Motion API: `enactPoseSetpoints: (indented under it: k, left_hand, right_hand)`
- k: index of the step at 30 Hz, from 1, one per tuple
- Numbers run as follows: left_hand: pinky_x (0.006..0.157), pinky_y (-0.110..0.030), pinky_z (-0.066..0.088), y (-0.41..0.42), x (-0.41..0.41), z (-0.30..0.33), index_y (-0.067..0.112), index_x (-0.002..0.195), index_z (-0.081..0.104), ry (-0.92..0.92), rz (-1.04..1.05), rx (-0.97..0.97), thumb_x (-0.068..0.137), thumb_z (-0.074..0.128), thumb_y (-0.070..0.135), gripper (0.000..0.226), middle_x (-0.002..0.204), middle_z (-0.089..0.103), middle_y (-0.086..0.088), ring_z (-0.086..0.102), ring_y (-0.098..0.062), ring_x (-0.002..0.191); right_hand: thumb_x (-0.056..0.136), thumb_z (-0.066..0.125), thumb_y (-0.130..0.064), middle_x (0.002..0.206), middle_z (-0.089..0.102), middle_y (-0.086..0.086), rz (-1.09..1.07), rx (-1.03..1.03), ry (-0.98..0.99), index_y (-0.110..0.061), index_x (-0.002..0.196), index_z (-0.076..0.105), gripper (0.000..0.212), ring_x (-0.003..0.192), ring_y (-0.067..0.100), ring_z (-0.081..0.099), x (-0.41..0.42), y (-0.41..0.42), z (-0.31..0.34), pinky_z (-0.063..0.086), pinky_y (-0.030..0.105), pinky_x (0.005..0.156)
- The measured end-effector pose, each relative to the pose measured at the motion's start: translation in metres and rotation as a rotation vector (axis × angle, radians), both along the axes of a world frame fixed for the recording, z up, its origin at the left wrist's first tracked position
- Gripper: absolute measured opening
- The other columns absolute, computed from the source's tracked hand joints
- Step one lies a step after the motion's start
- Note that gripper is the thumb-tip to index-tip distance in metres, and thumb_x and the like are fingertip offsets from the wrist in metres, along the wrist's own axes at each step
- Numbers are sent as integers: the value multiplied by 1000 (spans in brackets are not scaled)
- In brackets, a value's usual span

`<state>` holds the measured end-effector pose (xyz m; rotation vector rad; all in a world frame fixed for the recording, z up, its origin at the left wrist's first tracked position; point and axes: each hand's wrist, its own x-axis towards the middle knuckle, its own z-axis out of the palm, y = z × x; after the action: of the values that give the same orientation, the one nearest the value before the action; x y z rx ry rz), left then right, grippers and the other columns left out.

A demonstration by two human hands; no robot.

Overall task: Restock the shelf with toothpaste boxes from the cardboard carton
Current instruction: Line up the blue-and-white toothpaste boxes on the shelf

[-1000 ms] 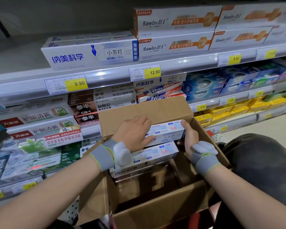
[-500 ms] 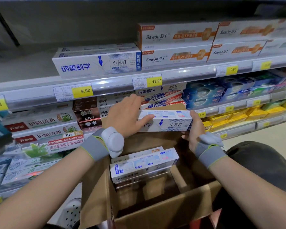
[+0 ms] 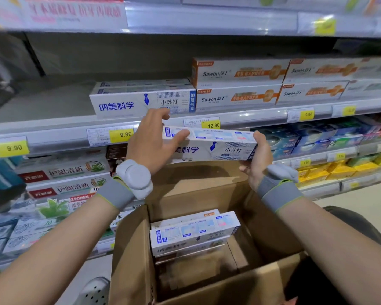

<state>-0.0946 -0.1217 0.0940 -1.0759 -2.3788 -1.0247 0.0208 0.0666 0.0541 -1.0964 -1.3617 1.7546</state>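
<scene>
L hand (image 3: 151, 143) + R hand (image 3: 257, 160) both grip 1 toothpaste box (image 3: 216, 146) by ends, above carton (image 3: 198, 190), near shelf (image 3: 53, 128).

Toothpaste box (image 3: 216, 146) sits lengthwise above the open cardboard carton (image 3: 207, 280), left hand (image 3: 151, 146) on its left end, right hand (image 3: 259, 159) on its right end. Down in the carton, more boxes (image 3: 194, 233) lie stacked against the far wall. Beyond, on the shelf (image 3: 53, 128), a matching stack (image 3: 141, 100) lies just left of the Sawon boxes (image 3: 238, 84); price tags (image 3: 211, 124) line the shelf's near edge.
</scene>
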Motion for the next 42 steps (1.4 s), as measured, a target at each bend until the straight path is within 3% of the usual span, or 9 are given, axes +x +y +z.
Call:
enactPoseSetpoints:
  k: [6,10,13,18,26,29,33,36,42]
  left_hand:
    - [87,-41,49,-10,-6,9,17,132,36,-123,-27,118,82,64,47,64,122,52,-1,54,-20,106]
    - [86,-28,45,-14,-10,13,17,135,32,-158,-32,181,81,66,43,69,125,54,-1,54,-14,109]
    - [92,-34,45,-19,-17,16,17,135,32,-165,-11,237,82,66,43,68,125,54,0,53,-17,113]
    - [99,-42,44,-28,-34,22,14,139,33,-139,48,308,84,65,40,69,132,50,-4,49,-22,121]
    - [98,-41,46,-47,-53,32,15,139,33,-155,82,459,86,64,31,63,130,51,-4,53,-18,114]
    - [98,-29,45,-54,-59,35,17,140,31,-196,95,529,88,62,30,62,129,54,-2,54,-12,111]
    - [80,1,37,-65,-68,39,15,142,30,-234,136,607,90,60,29,62,122,53,5,48,-3,105]
    - [82,-4,36,-69,-76,39,13,142,29,-240,161,658,90,59,31,63,125,54,1,49,-6,108]
    - [84,-6,33,-65,-81,38,13,142,28,-266,192,699,91,58,30,61,125,51,3,48,-9,113]
  right_hand:
    - [91,40,-51,72,60,-2,-12,-12,49,-24,83,59,34,61,15,54,-13,-8,16,35,20,46]
    - [90,43,-49,71,61,-1,-2,-52,129,-21,85,58,32,63,16,56,-21,-17,31,38,18,47]
    - [87,45,-52,78,64,2,7,-29,131,-17,98,63,41,68,18,58,-30,-22,43,37,17,44]
    - [83,43,-60,100,72,6,55,67,113,-19,106,66,52,80,20,63,-43,-34,58,44,19,48]
    - [97,29,-51,106,64,1,118,329,131,-21,116,55,43,76,15,57,-52,-64,75,45,26,58]
    - [98,36,-43,91,60,-4,149,394,163,-15,112,48,33,71,13,54,-57,-74,80,44,27,61]
    - [96,47,-22,90,62,-5,237,484,195,-16,111,44,16,69,12,54,-64,-86,88,44,25,62]
    - [92,49,-10,95,62,-2,279,582,198,-19,112,46,23,71,9,55,-70,-92,91,47,30,72]
    - [89,49,-8,88,57,-14,292,645,158,-32,105,47,29,75,4,53,-89,-96,91,49,34,84]
